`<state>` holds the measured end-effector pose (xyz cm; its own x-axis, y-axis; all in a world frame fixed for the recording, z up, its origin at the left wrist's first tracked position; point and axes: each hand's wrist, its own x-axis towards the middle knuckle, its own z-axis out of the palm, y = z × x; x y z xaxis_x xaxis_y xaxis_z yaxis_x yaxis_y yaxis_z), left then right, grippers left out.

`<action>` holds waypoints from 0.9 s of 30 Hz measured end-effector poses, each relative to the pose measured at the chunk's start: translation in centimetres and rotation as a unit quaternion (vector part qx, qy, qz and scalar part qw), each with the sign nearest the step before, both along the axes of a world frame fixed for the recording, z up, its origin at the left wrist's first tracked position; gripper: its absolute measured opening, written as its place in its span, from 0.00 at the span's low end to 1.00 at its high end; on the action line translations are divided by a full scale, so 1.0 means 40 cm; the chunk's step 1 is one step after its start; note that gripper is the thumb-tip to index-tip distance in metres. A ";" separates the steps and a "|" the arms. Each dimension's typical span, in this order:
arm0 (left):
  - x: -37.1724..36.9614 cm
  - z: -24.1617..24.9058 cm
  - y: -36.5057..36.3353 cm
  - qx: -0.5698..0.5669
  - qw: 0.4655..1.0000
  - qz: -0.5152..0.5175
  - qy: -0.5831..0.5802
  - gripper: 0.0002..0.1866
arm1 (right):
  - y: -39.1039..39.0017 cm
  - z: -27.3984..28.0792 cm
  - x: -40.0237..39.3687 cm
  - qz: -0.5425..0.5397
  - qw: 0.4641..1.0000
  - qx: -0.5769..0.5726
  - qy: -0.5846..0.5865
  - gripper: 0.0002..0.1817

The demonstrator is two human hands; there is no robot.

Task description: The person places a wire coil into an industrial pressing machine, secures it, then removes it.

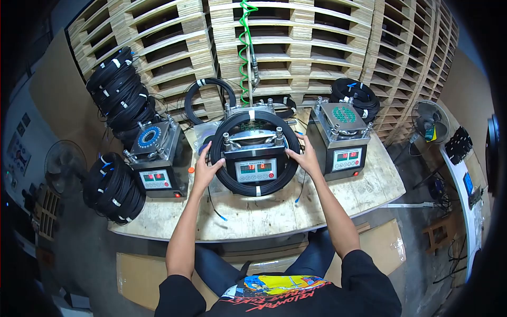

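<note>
A coil of black cable (236, 184), bound with white tape at its top and bottom, is held upright between my two hands. My left hand (207, 168) grips its left side, fingers behind and thumb in front. On the opposite side, my right hand (305, 157) pinches the ring the same way. Two loose cable ends with blue tips hang below the coil, one on each side. Through the ring shows the middle machine (257, 169), with a red-and-green digital display and metal posts on top.
Similar machines stand at left (153, 158) and right (342, 142) on the wooden table (259, 216). Stacks of black coils (117, 95) rise at the left; more coils (355, 98) lie behind the right machine. A green spiral air hose (243, 53) hangs before wooden pallets (296, 31).
</note>
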<state>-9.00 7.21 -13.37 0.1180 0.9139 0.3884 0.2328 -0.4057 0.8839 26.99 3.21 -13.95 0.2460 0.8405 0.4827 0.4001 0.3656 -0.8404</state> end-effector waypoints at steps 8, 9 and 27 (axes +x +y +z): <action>0.005 0.038 -0.008 0.011 0.999 0.023 0.022 0.40 | -0.006 0.057 0.013 0.001 0.999 -0.046 -0.027 0.31; 0.006 0.040 -0.012 0.034 0.999 0.024 0.022 0.40 | -0.011 0.063 0.014 0.008 0.999 -0.024 -0.031 0.31; -0.041 0.114 -0.282 0.044 0.988 0.051 0.142 0.36 | -0.238 0.081 0.014 0.094 0.990 -0.012 -0.105 0.30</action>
